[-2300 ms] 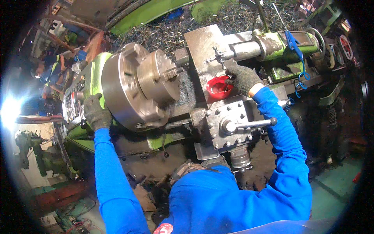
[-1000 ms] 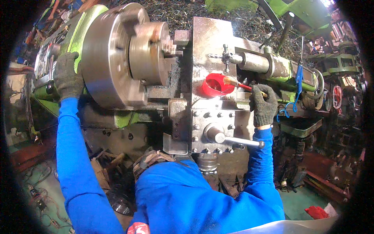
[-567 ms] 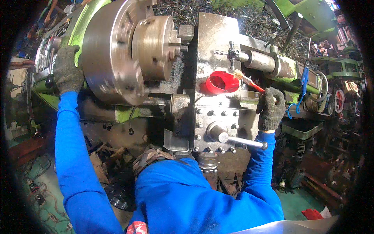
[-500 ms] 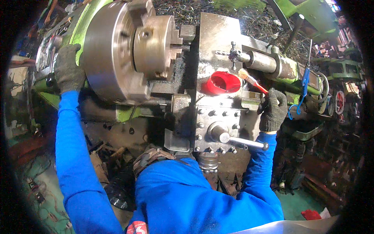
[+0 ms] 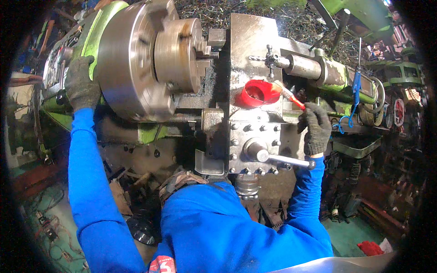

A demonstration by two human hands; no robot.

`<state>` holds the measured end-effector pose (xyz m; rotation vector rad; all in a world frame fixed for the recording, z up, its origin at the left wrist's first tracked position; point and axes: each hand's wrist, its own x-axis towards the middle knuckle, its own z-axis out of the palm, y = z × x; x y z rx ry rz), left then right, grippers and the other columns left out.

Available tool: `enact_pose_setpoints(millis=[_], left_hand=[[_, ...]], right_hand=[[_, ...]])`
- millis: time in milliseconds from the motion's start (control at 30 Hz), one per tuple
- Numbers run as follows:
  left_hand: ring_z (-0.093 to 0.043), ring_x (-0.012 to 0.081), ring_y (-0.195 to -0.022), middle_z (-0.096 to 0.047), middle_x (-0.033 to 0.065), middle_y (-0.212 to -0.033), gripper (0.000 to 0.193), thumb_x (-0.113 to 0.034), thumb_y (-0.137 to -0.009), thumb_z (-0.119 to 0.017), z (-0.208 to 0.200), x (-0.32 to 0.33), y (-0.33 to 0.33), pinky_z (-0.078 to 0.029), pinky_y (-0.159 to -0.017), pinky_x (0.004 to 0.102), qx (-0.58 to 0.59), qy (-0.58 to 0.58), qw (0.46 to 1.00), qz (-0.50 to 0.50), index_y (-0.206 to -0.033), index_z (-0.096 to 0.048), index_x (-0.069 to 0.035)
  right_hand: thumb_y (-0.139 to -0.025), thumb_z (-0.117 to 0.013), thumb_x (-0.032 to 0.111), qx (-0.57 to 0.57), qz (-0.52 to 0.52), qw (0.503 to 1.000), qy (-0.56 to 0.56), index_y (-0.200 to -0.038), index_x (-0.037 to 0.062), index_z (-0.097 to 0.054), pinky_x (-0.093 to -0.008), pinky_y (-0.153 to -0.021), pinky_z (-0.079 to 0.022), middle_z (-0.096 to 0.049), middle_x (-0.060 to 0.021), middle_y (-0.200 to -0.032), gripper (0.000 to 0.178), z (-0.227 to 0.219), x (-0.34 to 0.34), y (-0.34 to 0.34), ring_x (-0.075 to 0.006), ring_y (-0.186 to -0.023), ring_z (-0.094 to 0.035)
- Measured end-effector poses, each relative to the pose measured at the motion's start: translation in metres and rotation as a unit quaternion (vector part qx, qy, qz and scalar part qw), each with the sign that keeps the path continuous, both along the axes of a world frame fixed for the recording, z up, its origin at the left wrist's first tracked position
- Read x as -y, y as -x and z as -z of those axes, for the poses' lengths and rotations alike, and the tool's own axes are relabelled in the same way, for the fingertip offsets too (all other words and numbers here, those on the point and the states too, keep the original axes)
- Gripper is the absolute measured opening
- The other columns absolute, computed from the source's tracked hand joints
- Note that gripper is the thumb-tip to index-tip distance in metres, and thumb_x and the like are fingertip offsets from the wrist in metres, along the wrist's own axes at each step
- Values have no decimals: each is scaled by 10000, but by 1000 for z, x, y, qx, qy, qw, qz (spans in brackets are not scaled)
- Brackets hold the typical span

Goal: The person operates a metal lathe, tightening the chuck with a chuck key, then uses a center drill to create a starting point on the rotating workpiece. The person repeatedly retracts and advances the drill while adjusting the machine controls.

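My gloved left hand is at the green headstock on the left, fingers curled over something hidden beneath them. Close beside it spins a large steel chuck, its jaws blurred, with a stepped steel cylinder in it. On the right, my gloved right hand has its fingers closed around the handle end of a red-handled brush. The bristles rest at the rim of a red cup, which lies tilted on the flat slide behind the tool post.
A fluted bit points left from the tailstock. The tool post's lever reaches close to my right wrist. Metal chips cover the far side, and a blue air gun hangs at the right.
The chuck and the steel cylinder have turned. My right hand and the brush have moved slightly left, bringing the bristles nearer the cup. My left hand stays at the headstock.
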<state>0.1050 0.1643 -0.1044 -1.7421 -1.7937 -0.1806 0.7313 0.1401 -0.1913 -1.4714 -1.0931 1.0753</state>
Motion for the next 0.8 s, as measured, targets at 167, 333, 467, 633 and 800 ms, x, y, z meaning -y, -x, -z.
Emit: enact_pose_setpoints(millis=[167, 333, 467, 633, 800], left_hand=[[-604, 327, -1250, -678, 106, -1265, 281, -179, -915, -720, 4, 1, 9, -468, -1092, 452, -9, -21, 999, 31, -1189, -677, -129], [-607, 329, -1241, -675, 118, -1257, 309, -207, -906, -734, 5, 0, 3, -471, -1085, 455, -5, -14, 1000, 16, -1199, -672, -132], [-611, 337, -1219, -673, 130, -1228, 302, -212, -903, -739, 0, -1, -6, -469, -1078, 457, 24, -3, 1000, -8, -1184, -671, -125], [-611, 337, -1207, -668, 126, -1228, 287, -204, -899, -744, -2, -1, -7, -468, -1071, 462, 29, -16, 999, 4, -1164, -671, -122], [-604, 332, -1205, -668, 117, -1213, 281, -220, -898, -748, 2, -1, -3, -469, -1065, 472, 11, -35, 999, 19, -1157, -682, -133]], right_hand=[[-1011, -650, 121, -91, 56, 994, -37, -1232, -16, -669, -251, -516, -490, -672, -59, -855, 260, -16, -6, -7, -113, -626, -609], [-1018, -639, 239, -81, -7, 996, -27, -1257, -28, -658, -240, -489, -472, -678, -82, -837, 359, -81, -26, 27, -107, -596, -597], [-1026, -611, 196, 77, -177, 979, -72, -1289, -11, -666, -238, -513, -463, -668, -50, -835, 339, -89, -64, 68, -105, -625, -608], [-1004, -649, 212, -60, -224, 970, 65, -1248, -11, -675, -284, -505, -525, -685, -83, -808, 331, -65, -117, 108, -140, -607, -636], [-988, -661, 236, 43, -233, 971, 23, -1153, -9, -693, -302, -475, -529, -685, -99, -786, 297, -30, -147, 121, -170, -594, -651]])
